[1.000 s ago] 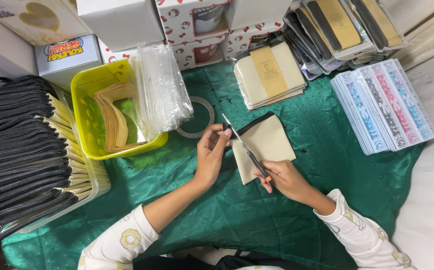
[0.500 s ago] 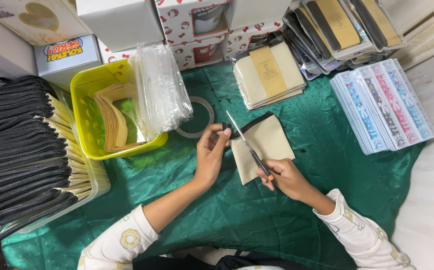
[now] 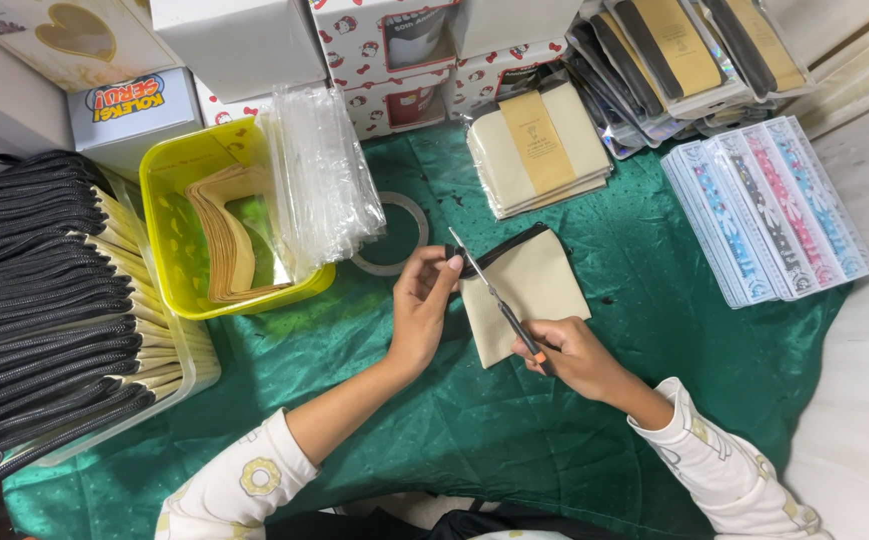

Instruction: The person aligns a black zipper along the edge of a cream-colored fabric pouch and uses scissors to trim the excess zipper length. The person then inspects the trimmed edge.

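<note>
The left hand (image 3: 422, 310) pinches the top left corner of a cream pouch (image 3: 526, 290), its fingers (image 3: 441, 268) closed on the black zip edge there. The pouch is a flat, soft square of plain cloth with a dark zip along its upper edge, lying on the green cloth (image 3: 454, 420) between the two hands. The right hand (image 3: 572, 355) is closed around the orange-tipped handles of the scissors (image 3: 499, 303), which are thin and metal; their blades slant up across the pouch, with the point ending just beside the left fingertips.

The green cloth is glossy, creased and speckled with small shiny dots. Just beyond the left fingers lies a clear tape ring (image 3: 391, 235), flat on the cloth. Further left of them stands a yellow tub (image 3: 169, 265) of smooth plastic, holding curved tan paper strips (image 3: 226, 235), with a limp sheaf of clear bags (image 3: 321, 190) draped over its right rim. Well left, a clear bin holds a tight row of zip pouches (image 3: 44, 300) stood on edge, black zips uppermost. Beyond the pouch lies a stack (image 3: 539, 148) of wrapped cream pouches with tan bands. Well to the right of the right fingers, flat patterned packs (image 3: 769, 205) in blue and pink lie fanned out.
</note>
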